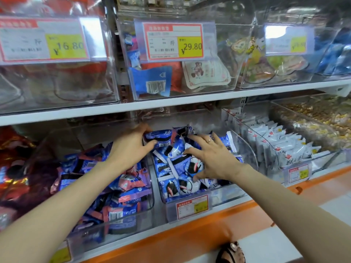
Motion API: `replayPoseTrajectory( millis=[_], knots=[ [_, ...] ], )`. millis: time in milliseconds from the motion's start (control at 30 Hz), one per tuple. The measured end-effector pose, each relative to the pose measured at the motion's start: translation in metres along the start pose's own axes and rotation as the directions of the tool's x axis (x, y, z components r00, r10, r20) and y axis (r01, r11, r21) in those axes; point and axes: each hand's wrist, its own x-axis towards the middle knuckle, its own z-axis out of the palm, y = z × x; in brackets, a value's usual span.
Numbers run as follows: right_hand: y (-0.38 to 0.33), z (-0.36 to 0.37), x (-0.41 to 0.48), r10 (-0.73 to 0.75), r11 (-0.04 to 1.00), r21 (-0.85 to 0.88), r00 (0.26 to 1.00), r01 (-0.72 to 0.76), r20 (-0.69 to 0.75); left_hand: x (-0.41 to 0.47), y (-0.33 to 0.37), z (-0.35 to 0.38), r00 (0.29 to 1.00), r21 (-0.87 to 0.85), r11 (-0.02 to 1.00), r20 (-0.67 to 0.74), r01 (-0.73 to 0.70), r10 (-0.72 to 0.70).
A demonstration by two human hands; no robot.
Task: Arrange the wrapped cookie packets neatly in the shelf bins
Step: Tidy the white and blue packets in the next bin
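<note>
Centre frame: left hand (133,147) grips a blue cookie packet (161,137) at the rear of the clear bin (228,194); right hand (212,158), fingers spread, presses the heaped packets (171,164), apparently to level them.

The left hand (131,147) grips a blue cookie packet (158,136) at the back of the clear middle bin (226,196); the right hand (210,158) rests spread on the packet pile (174,168).
</note>
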Motion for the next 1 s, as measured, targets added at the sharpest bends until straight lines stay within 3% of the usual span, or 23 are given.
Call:
replayPoseTrajectory(
  millis=[167, 400, 500, 567, 633, 700, 800, 900, 1000],
  knots=[
    [0.008, 0.002, 0.015, 0.191, 0.982, -0.004, 0.981, -0.191, -0.045, -0.006, -0.004, 0.001, 0.999, 0.000, 1.000, -0.027, -0.028, 0.028],
    [0.020, -0.001, 0.032, 0.452, 0.891, 0.105, 0.886, -0.443, -0.102, -0.008, -0.005, -0.003, 0.999, -0.020, 0.999, 0.012, -0.050, 0.050],
    [0.022, -0.001, 0.035, 0.390, 0.904, 0.193, 0.921, -0.381, -0.009, -0.007, -0.004, -0.003, 0.997, -0.070, 0.995, 0.031, -0.074, 0.076],
    [0.019, -0.008, 0.032, 0.274, 0.883, 0.394, 0.962, -0.254, 0.007, -0.006, -0.001, -0.003, 0.994, -0.115, 0.989, 0.055, -0.089, 0.096],
    [0.008, -0.023, 0.023, 0.187, 0.733, 0.667, 0.982, -0.130, -0.014, -0.004, 0.007, -0.003, 0.989, -0.202, 0.974, 0.088, -0.099, 0.119],
    [-0.008, -0.036, 0.010, 0.156, 0.562, 0.824, 0.987, -0.073, -0.019, -0.002, 0.016, -0.003, 0.976, -0.295, 0.945, 0.123, -0.138, 0.181],
    [-0.011, -0.039, -0.003, 0.234, 0.543, 0.835, 0.971, -0.084, -0.054, 0.001, 0.032, -0.001, 0.948, -0.239, 0.960, 0.243, -0.146, 0.205],
    [0.015, -0.039, -0.018, 0.312, 0.582, 0.786, 0.950, -0.209, 0.021, 0.000, 0.043, 0.007, 0.857, -0.044, 0.991, 0.497, -0.129, 0.133],
    [0.038, -0.038, -0.032, 0.359, 0.672, 0.672, 0.931, -0.312, 0.073, -0.004, 0.058, 0.023, 0.576, 0.069, 0.936, 0.803, -0.345, 0.152]
  ],
)
